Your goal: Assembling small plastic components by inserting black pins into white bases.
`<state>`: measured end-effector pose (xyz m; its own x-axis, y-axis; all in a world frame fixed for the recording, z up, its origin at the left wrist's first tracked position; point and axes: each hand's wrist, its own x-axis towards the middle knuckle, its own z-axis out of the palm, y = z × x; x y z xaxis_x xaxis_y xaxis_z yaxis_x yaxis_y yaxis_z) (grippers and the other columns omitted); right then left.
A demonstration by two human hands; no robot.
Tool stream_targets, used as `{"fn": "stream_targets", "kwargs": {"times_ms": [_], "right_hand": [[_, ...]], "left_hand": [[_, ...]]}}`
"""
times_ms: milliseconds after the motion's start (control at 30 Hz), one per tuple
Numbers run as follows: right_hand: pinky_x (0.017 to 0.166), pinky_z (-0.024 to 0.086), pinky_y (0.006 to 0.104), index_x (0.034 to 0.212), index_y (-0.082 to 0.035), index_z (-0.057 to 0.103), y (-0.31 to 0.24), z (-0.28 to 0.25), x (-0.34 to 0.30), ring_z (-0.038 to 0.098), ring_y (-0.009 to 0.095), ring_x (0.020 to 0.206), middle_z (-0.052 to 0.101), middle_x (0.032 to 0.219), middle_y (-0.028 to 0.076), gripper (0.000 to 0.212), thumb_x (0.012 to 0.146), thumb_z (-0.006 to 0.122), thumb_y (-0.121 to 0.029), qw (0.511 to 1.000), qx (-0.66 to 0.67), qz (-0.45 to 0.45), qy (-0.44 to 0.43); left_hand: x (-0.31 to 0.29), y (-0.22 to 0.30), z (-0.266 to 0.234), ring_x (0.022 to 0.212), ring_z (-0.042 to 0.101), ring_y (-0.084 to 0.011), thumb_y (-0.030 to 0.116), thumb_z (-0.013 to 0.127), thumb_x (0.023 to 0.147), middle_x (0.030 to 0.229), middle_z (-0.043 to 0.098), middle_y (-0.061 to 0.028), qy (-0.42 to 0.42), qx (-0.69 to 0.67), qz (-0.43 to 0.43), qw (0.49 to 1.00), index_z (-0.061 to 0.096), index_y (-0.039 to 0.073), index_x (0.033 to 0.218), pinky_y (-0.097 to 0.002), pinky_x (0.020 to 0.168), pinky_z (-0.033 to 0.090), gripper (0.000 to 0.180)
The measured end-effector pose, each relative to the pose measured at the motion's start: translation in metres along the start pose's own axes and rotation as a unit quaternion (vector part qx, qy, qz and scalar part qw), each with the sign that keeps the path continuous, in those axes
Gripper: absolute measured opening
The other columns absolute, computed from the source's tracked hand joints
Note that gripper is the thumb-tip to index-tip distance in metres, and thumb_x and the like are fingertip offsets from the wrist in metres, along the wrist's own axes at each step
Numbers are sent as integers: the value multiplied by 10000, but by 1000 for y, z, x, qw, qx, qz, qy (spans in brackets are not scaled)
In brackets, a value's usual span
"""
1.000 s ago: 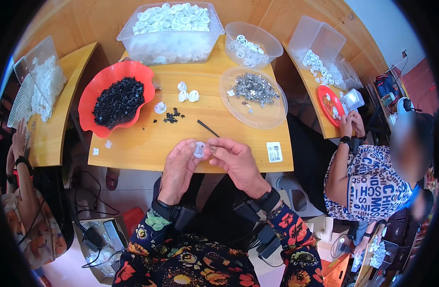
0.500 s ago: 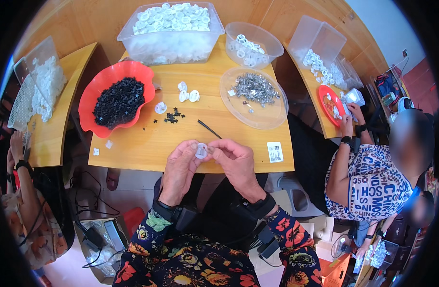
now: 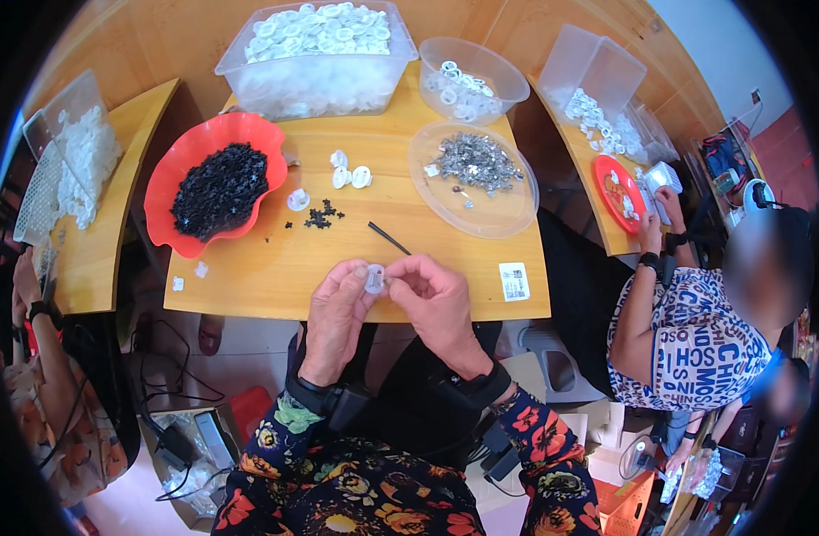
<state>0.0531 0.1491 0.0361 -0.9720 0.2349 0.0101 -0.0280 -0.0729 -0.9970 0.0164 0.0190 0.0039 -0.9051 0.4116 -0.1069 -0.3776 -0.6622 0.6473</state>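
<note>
Over the table's front edge, my left hand (image 3: pixel 334 308) is closed round a small round white plastic piece (image 3: pixel 375 280), pinching it between thumb and fingers. Close against its right side, my right hand (image 3: pixel 438 304) has thumb and forefinger pressed together; whatever sits between them is too small to make out. Just beyond the hands lies a thin black stick (image 3: pixel 390 238). Farther back are a little pile of black star-shaped parts (image 3: pixel 320 215), one round white piece (image 3: pixel 299 200) beside it, and a few more white pieces (image 3: pixel 342 175).
A red wavy bowl (image 3: pixel 164 192) of black parts stands left, a clear lid (image 3: pixel 481 223) with metal bits right. Behind are a large clear bin (image 3: pixel 316 94) and a round tub (image 3: pixel 508 87) of white pieces. A label (image 3: pixel 514 282) lies front right. People work at both sides.
My right hand has shifted very slightly left, its fingertips still at the white piece. The left hand keeps its hold. On the right, the co-worker's hands have moved a little.
</note>
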Motion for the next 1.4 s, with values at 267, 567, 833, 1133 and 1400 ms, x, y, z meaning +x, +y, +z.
{"fn": "stream_targets", "kwargs": {"times_ms": [267, 567, 833, 1133, 1400], "right_hand": [[580, 423, 190, 872, -13, 635, 9, 18, -6, 526, 31, 644, 613, 742, -19, 69, 806, 639, 6, 987, -107, -75, 89], [605, 446, 211, 895, -9, 631, 16, 19, -9, 528, 53, 639, 608, 753, -1, 97, 801, 632, 14, 990, -75, -53, 108], [628, 475, 242, 945, -6, 648, 6, 15, -7, 587, 123, 673, 634, 829, 73, 143, 804, 638, 13, 967, -196, -147, 70], [613, 492, 293, 937, -22, 647, 0, 10, -8, 617, 205, 692, 611, 828, 104, 131, 806, 662, -29, 954, -243, -173, 31], [568, 473, 246, 848, 2, 615, -5, 10, 0, 574, 117, 608, 626, 743, 59, 79, 821, 665, -53, 973, -203, -104, 27]], "left_hand": [[1, -4, -2, 962, 575, -138, 174, 531, 961, 1022, 606, -77, 15, 0, 17, 1000, 535, 28, 1055, -294, 892, 464, 174], [-2, -5, 3, 956, 576, -139, 143, 526, 958, 1035, 610, -78, 23, -9, 15, 1000, 539, 36, 1059, -290, 880, 465, 149], [1, -3, 0, 912, 567, -128, 134, 517, 959, 1012, 605, -70, 19, 11, -4, 1000, 540, 18, 1047, -274, 845, 470, 148], [2, -5, 0, 892, 594, -144, 150, 521, 963, 1000, 615, -90, 11, -1, 1, 1000, 539, 9, 1066, -277, 812, 495, 176], [-2, -4, 3, 927, 578, -138, 151, 503, 969, 993, 585, -54, 4, 18, 4, 1000, 543, 16, 1062, -288, 854, 481, 168]]}}
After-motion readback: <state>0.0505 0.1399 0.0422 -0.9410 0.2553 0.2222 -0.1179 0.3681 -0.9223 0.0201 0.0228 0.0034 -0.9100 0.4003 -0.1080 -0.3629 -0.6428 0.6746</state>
